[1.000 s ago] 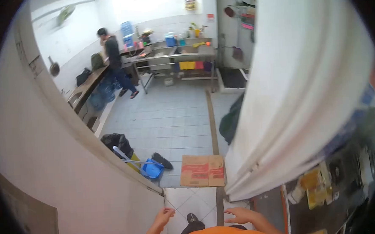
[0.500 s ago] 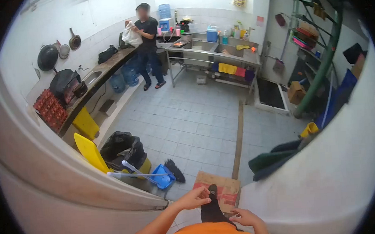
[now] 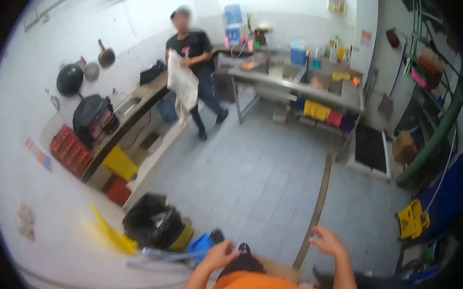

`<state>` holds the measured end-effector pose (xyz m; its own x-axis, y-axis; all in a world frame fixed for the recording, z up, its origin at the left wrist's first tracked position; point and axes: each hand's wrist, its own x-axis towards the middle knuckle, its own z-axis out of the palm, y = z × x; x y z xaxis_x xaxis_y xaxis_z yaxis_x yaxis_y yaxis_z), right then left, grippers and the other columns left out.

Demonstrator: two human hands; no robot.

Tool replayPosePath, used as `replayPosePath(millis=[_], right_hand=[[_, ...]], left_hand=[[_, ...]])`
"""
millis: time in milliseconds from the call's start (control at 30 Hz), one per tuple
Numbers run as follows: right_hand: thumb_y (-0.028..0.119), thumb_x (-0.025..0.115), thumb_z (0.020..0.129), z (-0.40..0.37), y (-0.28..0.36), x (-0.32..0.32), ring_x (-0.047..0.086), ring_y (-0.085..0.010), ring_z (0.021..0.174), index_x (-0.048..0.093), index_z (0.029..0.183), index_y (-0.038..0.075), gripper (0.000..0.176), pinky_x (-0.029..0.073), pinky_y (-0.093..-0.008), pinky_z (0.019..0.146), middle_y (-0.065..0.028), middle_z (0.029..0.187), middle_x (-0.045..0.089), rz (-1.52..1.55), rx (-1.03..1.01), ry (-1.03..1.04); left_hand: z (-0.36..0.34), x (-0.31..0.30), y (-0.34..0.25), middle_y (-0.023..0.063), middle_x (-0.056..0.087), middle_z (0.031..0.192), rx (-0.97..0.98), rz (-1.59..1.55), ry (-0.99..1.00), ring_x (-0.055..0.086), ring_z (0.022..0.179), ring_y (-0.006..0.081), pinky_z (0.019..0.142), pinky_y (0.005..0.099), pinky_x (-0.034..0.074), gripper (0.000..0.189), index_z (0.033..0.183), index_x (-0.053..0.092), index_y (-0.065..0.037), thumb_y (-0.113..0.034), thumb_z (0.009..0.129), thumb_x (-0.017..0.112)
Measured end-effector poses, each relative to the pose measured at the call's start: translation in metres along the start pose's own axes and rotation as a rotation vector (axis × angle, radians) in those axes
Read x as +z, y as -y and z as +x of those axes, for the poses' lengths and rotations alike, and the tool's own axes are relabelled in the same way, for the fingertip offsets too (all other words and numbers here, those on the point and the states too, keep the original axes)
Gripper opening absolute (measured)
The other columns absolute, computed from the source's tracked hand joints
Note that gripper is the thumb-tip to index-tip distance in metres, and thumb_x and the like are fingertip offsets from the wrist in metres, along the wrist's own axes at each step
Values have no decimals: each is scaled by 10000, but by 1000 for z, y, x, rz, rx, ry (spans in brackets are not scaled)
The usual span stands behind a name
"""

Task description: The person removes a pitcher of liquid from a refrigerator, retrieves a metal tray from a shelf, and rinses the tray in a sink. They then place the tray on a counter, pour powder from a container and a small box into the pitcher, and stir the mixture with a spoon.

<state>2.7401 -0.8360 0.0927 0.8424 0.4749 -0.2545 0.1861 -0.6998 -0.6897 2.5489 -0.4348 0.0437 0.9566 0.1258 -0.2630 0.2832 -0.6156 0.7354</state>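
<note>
My left hand [image 3: 220, 255] hangs low in front of my orange shirt [image 3: 260, 287], fingers loosely bent and somewhat blurred, with nothing visible in it. Nearest to it are a blue dustpan [image 3: 201, 245] and its pale handle on the floor. My right hand [image 3: 325, 241] is held out to the right, fingers apart and holding nothing, above the tiled floor beside a brown strip [image 3: 318, 208]. One dark shoe [image 3: 244, 248] of mine shows between the hands. Below it lies a partly hidden piece of cardboard [image 3: 280, 270].
Ahead, a person [image 3: 193, 57] holds a whitish cloth or bag [image 3: 183, 84]. A black-lined bin [image 3: 152, 222] stands at left, below a counter [image 3: 145, 91]. A steel sink table [image 3: 291, 81] is at the back. A yellow mop bucket [image 3: 412, 220] stands at right.
My view has moved forward into the room and turned. My right hand has risen and swung outward. The other person has stepped away from the counter, the whitish item now hanging longer.
</note>
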Motion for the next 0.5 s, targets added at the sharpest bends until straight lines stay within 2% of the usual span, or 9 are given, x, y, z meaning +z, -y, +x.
replayPosePath(millis=[67, 100, 167, 233, 300, 333, 400, 467, 500], right_hand=[[397, 711, 907, 22, -3, -27, 651, -386, 1099, 594, 1298, 5, 566, 521, -446, 927, -231, 1187, 684, 41, 82, 0], [404, 707, 911, 36, -10, -34, 644, -385, 1112, 589, 1307, 7, 572, 516, -446, 939, -231, 1207, 676, 41, 91, 22], [418, 699, 920, 63, -34, -45, 632, -383, 1138, 579, 1323, 13, 584, 507, -444, 962, -232, 1249, 659, 81, 160, 23], [427, 684, 935, 72, -58, -41, 615, -350, 1199, 561, 1359, 19, 601, 496, -430, 995, -208, 1307, 641, 60, 220, 115], [476, 665, 943, 92, -80, -46, 582, -341, 1268, 523, 1407, 27, 661, 473, -422, 1038, -201, 1378, 604, 65, 260, 257], [480, 662, 945, 99, -87, -50, 582, -344, 1268, 525, 1406, 26, 661, 472, -421, 1039, -204, 1376, 604, 79, 294, 244], [490, 656, 949, 91, -103, -71, 583, -348, 1268, 529, 1404, 25, 662, 471, -420, 1041, -210, 1373, 605, 79, 383, 235], [490, 665, 946, 79, -116, -105, 597, -357, 1248, 542, 1394, 29, 654, 481, -412, 1035, -229, 1347, 615, 210, 518, 35], [485, 668, 945, 74, -115, -120, 601, -359, 1242, 546, 1389, 30, 647, 485, -409, 1030, -234, 1339, 618, 290, 574, -102]], left_hand=[[24, -14, 7, 176, 719, 1081, -143, 44, 65, 700, 1019, 328, 854, 415, 549, 532, 1129, 618, -30, -461, 856, 767], [40, -18, 15, 177, 719, 1112, -148, 62, 90, 692, 1056, 335, 894, 424, 543, 584, 1152, 619, -32, -496, 837, 777], [88, -35, 10, 182, 715, 1136, -183, 223, 331, 680, 1093, 344, 925, 430, 534, 614, 1179, 617, -35, -511, 829, 780], [156, -43, 27, 184, 704, 1185, -203, 329, 563, 655, 1155, 353, 971, 450, 512, 652, 1227, 612, -52, -546, 829, 765], [261, -36, 24, 181, 697, 1200, -123, 513, 617, 645, 1169, 355, 975, 468, 505, 670, 1255, 597, -64, -559, 832, 756], [297, -29, 17, 179, 693, 1207, -96, 577, 630, 640, 1176, 355, 977, 477, 502, 679, 1269, 590, -70, -565, 833, 752], [382, -23, -63, 176, 686, 1216, 39, 660, 608, 630, 1177, 371, 964, 501, 499, 691, 1304, 566, -89, -571, 839, 737], [464, -7, -146, 189, 678, 1213, 335, 559, 487, 631, 1146, 393, 937, 518, 502, 677, 1333, 538, -95, -538, 858, 729], [498, -3, -198, 199, 678, 1205, 425, 531, 448, 632, 1133, 401, 930, 514, 507, 632, 1308, 555, -81, -487, 861, 744]])
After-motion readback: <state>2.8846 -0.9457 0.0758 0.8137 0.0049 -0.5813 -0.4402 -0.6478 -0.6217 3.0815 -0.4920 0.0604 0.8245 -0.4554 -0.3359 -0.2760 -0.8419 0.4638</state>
